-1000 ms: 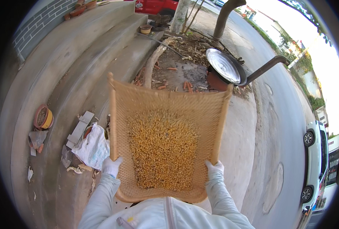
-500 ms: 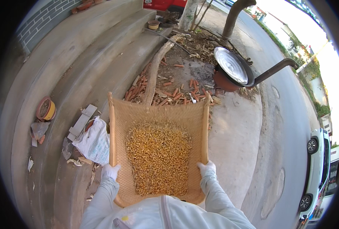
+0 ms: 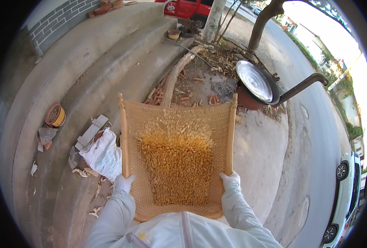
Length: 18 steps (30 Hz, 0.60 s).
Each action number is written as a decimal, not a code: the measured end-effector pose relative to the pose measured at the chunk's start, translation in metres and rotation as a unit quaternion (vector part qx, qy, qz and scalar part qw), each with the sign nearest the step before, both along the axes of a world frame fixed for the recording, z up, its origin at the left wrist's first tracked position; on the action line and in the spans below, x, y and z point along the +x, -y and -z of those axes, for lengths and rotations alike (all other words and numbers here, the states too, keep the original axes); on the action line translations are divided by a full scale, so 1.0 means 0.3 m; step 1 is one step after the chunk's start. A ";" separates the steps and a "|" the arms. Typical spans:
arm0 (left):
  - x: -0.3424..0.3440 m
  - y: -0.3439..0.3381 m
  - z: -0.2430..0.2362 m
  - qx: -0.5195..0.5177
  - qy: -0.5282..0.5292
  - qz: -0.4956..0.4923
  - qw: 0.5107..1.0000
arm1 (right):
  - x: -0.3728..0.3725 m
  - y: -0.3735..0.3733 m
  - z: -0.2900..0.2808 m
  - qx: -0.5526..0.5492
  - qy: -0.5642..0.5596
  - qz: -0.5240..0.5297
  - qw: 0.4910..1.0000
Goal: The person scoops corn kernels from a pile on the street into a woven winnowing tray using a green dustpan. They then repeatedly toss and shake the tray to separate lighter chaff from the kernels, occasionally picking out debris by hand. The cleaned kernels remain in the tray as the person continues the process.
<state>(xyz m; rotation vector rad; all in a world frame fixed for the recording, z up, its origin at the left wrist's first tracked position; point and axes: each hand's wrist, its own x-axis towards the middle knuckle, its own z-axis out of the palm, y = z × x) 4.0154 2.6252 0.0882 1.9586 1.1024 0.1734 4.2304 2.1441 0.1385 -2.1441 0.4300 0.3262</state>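
A shallow woven winnowing basket (image 3: 171,110) with wooden side rails is held out in front of my body. Yellow corn kernels (image 3: 180,173) cover its middle, and those at the far side of the pile are smeared by motion. White-gloved, my left hand (image 3: 124,183) is closed on the left rail near its lower end. My right hand (image 3: 230,180), also gloved, grips the right rail at about the same height. The thumbs lie over the rails, while the other fingers are mostly hidden beneath the basket. The basket's near edge is close to my jacket (image 3: 208,231).
Concrete steps (image 3: 109,62) run along the left, with a flower pot (image 3: 55,115) and a white sack (image 3: 104,153). Past the basket lie a log (image 3: 176,78) and corn cobs (image 3: 185,98). A round metal lid (image 3: 253,81) tops a stove with a bent pipe (image 3: 299,89). A white car (image 3: 344,198) stands right.
The basket has come up and hides more of the cobs behind it. Kernels that lay clearly visible are now blurred and streaked toward the far edge. Both hands keep their hold.
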 end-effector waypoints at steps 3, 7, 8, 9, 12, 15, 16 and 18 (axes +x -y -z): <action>-0.068 0.048 0.051 -0.035 -0.057 0.008 0.998 | -0.058 0.107 0.108 0.058 -0.034 -0.005 0.998; -0.012 0.108 -0.073 -0.054 -0.095 -0.003 0.994 | -0.007 0.151 0.068 0.196 -0.027 -0.016 0.980; -0.007 0.107 -0.111 -0.050 -0.091 0.002 0.995 | 0.027 0.154 0.029 0.177 -0.046 -0.028 0.983; -0.008 0.113 -0.139 -0.048 -0.090 0.004 0.995 | 0.074 0.162 -0.010 0.156 -0.070 -0.042 0.984; -0.136 0.039 0.060 -0.014 -0.009 -0.011 1.000 | 0.159 -0.020 -0.171 0.109 -0.083 -0.052 0.989; -0.105 0.049 0.041 -0.040 -0.051 0.018 0.998 | 0.186 -0.032 0.010 0.104 -0.009 -0.020 0.994; -0.091 0.054 0.041 -0.035 -0.021 0.002 0.999 | 0.201 -0.013 0.049 0.063 0.000 -0.034 0.997; -0.088 0.041 0.038 -0.021 0.037 -0.040 0.998 | 0.201 -0.042 0.070 0.007 0.010 -0.057 0.998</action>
